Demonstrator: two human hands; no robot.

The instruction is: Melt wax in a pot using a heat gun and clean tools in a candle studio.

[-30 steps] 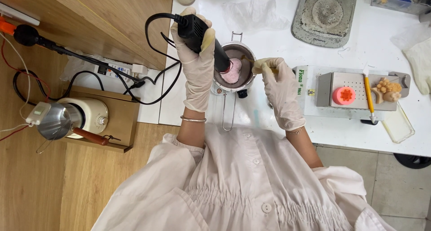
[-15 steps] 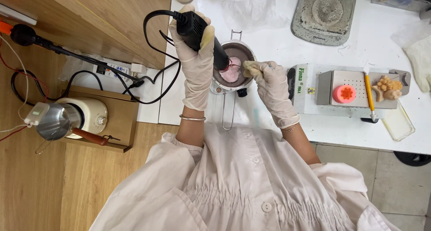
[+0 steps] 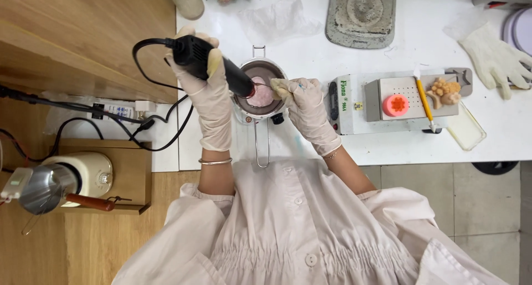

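My left hand (image 3: 208, 94), gloved, is clenched around a black corded heat tool (image 3: 213, 63), its nozzle angled down into the small steel pot (image 3: 259, 91) just above the middle of the frame. My right hand (image 3: 307, 108), also gloved, grips a thin stirring stick (image 3: 265, 85) together with a scrap of yellowish material at the fingertips, and the stick's tip reaches in over the pot's right rim. Inside the pot lies a pink lump (image 3: 261, 95), partly softened as far as I can judge, right under the nozzle.

To do this well, I would keep the nozzle near the lump but off the pot wall, and move the heat around so no one spot scorches. The stick should nudge the lump gently, since the pot sits on the white surface (image 3: 354, 146) with its wire handle (image 3: 263, 146) pointing toward me and nothing pinning it down. The cord (image 3: 149, 47) loops off to the left toward the power strip (image 3: 119, 110); I would keep it slack. To the right sit a scale-like device (image 3: 388, 105) carrying a pink mould (image 3: 395, 105), well apart from the pot.
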